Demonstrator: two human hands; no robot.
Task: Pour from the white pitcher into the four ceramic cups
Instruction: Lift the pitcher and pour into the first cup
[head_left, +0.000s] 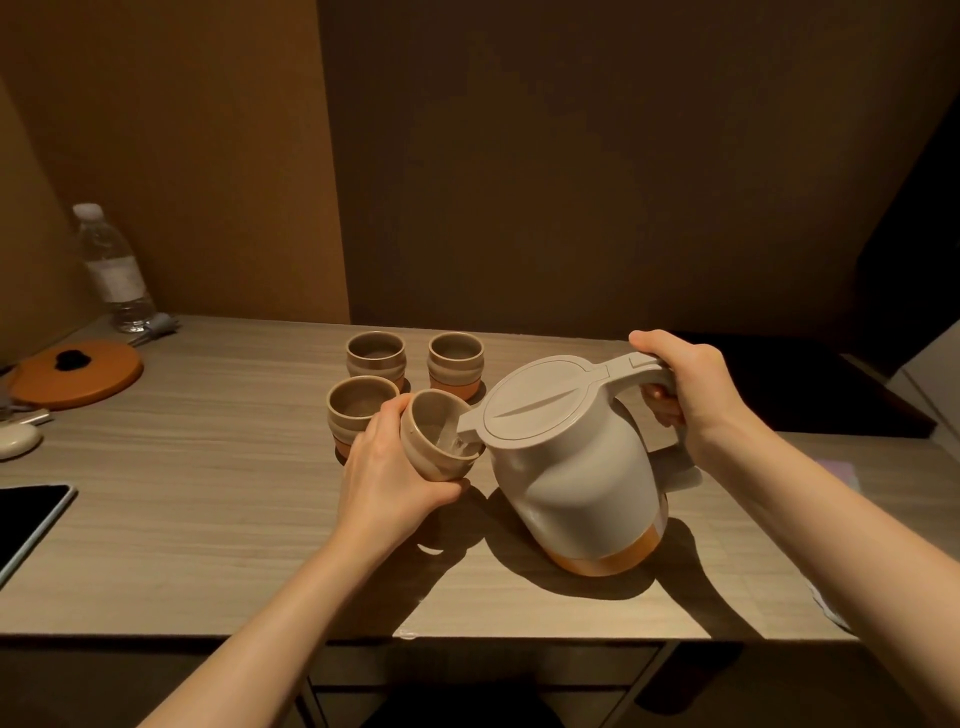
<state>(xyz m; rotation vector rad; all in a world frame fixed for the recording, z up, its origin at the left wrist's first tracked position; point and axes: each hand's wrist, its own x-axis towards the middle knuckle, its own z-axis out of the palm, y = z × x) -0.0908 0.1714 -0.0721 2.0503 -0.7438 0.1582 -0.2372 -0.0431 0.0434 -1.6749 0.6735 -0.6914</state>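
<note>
My right hand (685, 384) grips the handle of the white pitcher (571, 467), which has an orange base and is tilted left above the table. Its spout reaches over the rim of a beige ceramic cup (434, 447) that my left hand (387, 480) holds lifted and tipped toward the pitcher. Clear liquid shows inside this cup at the spout. Three more cups stand upright on the table: one at the back left (375, 356), one at the back right (455, 361), and one at the front left (356, 410), partly behind my left hand.
A clear water bottle (111, 270) stands at the far left by the wall. An orange round lid (78, 371) lies near it, a small white case (18, 441) and a dark tablet (28, 512) sit at the left edge. The wooden table (208, 467) ends close to me.
</note>
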